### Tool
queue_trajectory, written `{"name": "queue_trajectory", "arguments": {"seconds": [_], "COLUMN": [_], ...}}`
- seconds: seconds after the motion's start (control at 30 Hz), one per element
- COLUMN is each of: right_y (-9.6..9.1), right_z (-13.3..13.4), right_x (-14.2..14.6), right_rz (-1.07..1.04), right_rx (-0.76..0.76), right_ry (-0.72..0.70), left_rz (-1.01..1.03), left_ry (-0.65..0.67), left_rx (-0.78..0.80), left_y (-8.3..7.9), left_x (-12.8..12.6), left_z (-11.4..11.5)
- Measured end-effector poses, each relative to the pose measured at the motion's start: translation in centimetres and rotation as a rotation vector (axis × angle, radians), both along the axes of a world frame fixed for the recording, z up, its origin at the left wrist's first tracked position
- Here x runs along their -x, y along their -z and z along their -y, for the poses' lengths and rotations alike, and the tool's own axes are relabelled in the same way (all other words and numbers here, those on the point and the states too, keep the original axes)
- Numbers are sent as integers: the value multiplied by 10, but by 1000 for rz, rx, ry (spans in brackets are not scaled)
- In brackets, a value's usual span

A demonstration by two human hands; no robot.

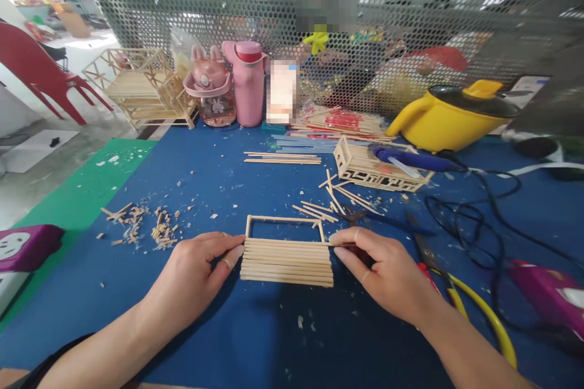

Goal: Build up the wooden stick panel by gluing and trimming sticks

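A flat panel of wooden sticks [286,262] lies side by side on the blue mat [205,194], attached to a thin rectangular stick frame [285,219] behind it. My left hand [201,264] presses its fingertips against the panel's left end, fingers together. My right hand [376,264] pinches the right end of the top stick at the panel's right edge. Loose sticks [319,209] lie just behind the frame.
A small wooden lattice model [365,173] with a blue glue gun [413,159] on it sits behind. Yellow-handled pliers [460,304], black cables, a yellow pot [449,115], pink bottles [249,82], a stick house model [141,88] and wood offcuts [141,225] surround the work. A person sits beyond the mesh.
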State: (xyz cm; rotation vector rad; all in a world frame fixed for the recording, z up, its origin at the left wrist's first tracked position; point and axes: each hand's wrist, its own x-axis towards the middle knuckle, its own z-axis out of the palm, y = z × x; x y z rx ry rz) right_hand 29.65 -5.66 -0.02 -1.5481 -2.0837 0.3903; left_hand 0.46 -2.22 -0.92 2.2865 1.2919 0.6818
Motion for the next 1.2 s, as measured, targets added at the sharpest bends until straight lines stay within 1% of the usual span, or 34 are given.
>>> {"name": "queue_trajectory", "arguments": {"seconds": [0.23, 0.37, 0.53, 0.67, 0.8, 0.87, 0.93, 1.07, 1.2], "right_y": [1, 1, 3, 6, 8, 8, 8, 7, 6], "right_z": [2, 3, 3, 2, 1, 1, 1, 1, 1], "right_x": [2, 4, 5, 5, 4, 4, 4, 4, 5], "right_rz": [-29, -30, -28, -5, -1, -3, -2, 9, 23], "right_rx": [44, 29, 17, -25, -25, -20, -21, -33, -47], "right_ry": [43, 50, 66, 58, 51, 52, 51, 50, 45], "left_rz": [-18, -13, 25, 89, 121, 121, 116, 95, 68], "left_ry": [-14, -19, -73, -125, -170, -182, -167, -106, -83], "left_rx": [-3, 13, 130, 236, 290, 297, 301, 244, 206], "left_y": [-1, -2, -3, -4, -5, -6, -6, -7, -6], "left_x": [0, 0, -2, -5, -8, -8, -8, -7, -6], "left_z": [1, 2, 2, 2, 3, 4, 4, 4, 4]}}
